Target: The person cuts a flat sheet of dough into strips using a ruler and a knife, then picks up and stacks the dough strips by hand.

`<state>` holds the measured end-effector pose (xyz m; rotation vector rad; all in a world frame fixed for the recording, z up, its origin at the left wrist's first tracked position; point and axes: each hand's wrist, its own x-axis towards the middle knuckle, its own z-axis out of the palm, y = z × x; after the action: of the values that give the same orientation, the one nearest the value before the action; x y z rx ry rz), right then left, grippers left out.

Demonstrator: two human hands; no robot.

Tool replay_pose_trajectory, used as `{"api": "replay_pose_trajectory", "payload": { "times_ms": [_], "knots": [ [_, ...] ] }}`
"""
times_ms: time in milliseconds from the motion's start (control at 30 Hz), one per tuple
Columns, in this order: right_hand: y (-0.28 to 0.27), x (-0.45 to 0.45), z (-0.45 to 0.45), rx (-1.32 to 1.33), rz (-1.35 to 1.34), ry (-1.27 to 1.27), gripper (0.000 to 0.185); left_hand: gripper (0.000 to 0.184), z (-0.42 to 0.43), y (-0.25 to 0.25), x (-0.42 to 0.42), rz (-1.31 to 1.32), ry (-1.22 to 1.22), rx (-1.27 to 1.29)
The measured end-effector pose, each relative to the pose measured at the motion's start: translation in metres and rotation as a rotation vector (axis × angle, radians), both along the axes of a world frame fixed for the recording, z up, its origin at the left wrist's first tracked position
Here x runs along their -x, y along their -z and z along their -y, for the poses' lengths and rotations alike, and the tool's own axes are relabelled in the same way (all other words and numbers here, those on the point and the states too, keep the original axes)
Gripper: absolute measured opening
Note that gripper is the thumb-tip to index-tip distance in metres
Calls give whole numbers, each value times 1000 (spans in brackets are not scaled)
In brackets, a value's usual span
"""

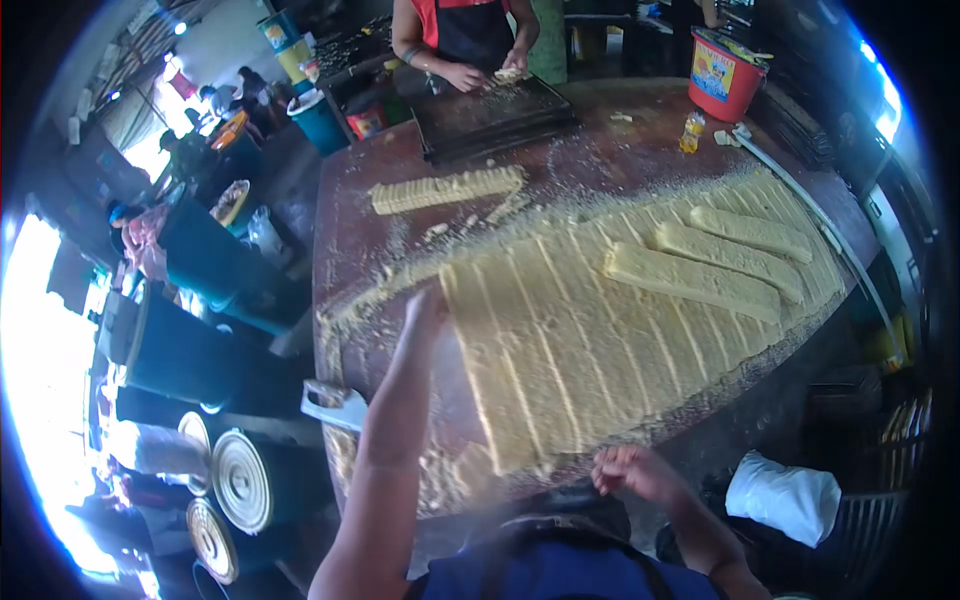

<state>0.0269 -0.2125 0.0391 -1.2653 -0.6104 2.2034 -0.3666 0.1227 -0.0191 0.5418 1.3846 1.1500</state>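
A wide sheet of pale yellow dough (560,340), marked into long parallel strips, lies on the reddish-brown table (350,230). My left hand (428,308) is at the sheet's upper left corner, its fingers blurred; whether it holds anything I cannot make out. Near the front edge of the table, my right hand (628,470) hovers with curled fingers, and no object shows in it. Three thick dough logs (690,280) rest on the right part of the sheet. Behind the sheet sits a row of cut dough pieces (445,190) beside loose crumbs.
Across the table, a co-worker's hands (490,77) handle dough over dark trays (490,115). A red bucket (718,85) and a small bottle (691,132) stand at the back right. A white-handled tool (335,405) lies at the left edge. A long pale rod (820,215) borders the right side.
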Motion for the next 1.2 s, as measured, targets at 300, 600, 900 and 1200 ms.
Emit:
{"api": "replay_pose_trajectory", "payload": {
  "times_ms": [300, 600, 900, 1200],
  "knots": [
    [31, 185, 29, 228, -264, 741, 9, 23, -32, 24, -1, 80, 84, 138],
    [24, 228, 26, 20, 68, 851, 22, 44, -41, 21, -15, -61, 244, 76],
    [50, 233, 16, 213, -247, 1105, 14, 40, -34, 11, -12, 341, 333, 60],
    [70, 255, -11, 18, 115, 1061, 63, 44, -20, -2, 2, 473, 512, -4]
  ]
}}
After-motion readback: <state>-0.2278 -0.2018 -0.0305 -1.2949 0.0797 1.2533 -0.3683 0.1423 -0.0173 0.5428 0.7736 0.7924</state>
